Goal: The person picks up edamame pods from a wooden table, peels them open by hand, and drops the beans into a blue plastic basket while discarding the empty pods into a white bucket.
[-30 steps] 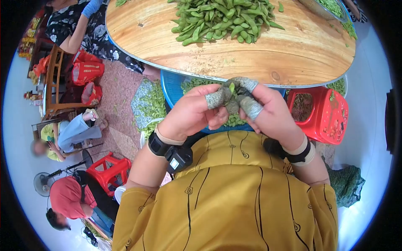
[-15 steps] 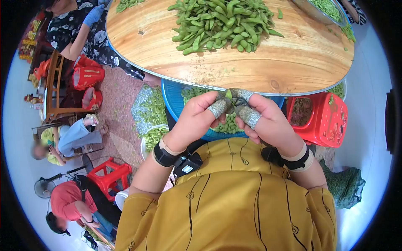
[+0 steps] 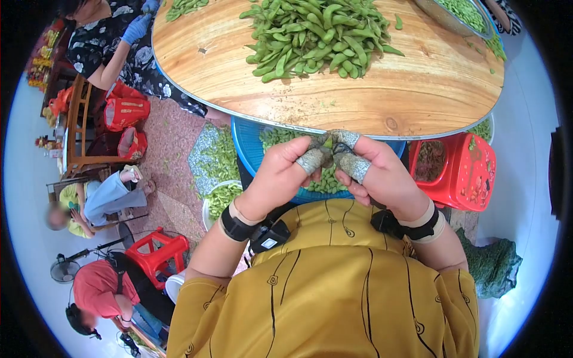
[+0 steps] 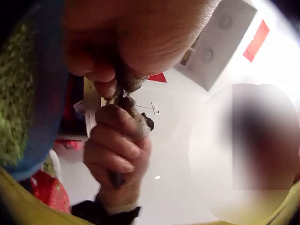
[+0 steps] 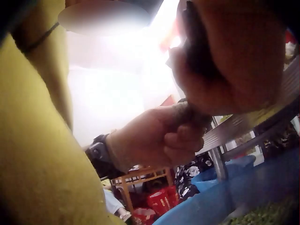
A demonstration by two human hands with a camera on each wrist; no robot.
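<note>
In front of the body, just below the near edge of the wooden board [image 3: 388, 113], both hands meet at their taped fingertips. My left hand [image 3: 277, 173] pinches a green soybean pod [image 3: 327, 143] between its wrapped thumb and finger. My right hand [image 3: 385, 173], thumb and finger also wrapped, curls against the same spot. A dark handle [image 4: 117, 179] sticks out below its curled fingers in the left wrist view; the tool's other end is hidden. Beneath the hands is a blue basin [image 3: 245, 146] holding green pods [image 3: 325, 180].
A heap of soybean pods [image 3: 322, 39] lies on the board, with a metal bowl [image 3: 444, 18] of beans at its right. A red stool [image 3: 471, 173] stands right of the basin. On the left are a white bucket of pods [image 3: 222, 200] and a person's gloved hand [image 3: 137, 28].
Both hands have dropped slightly in the head view, along with the board's edge, and remain together at the pod. The left hand has turned slightly.
</note>
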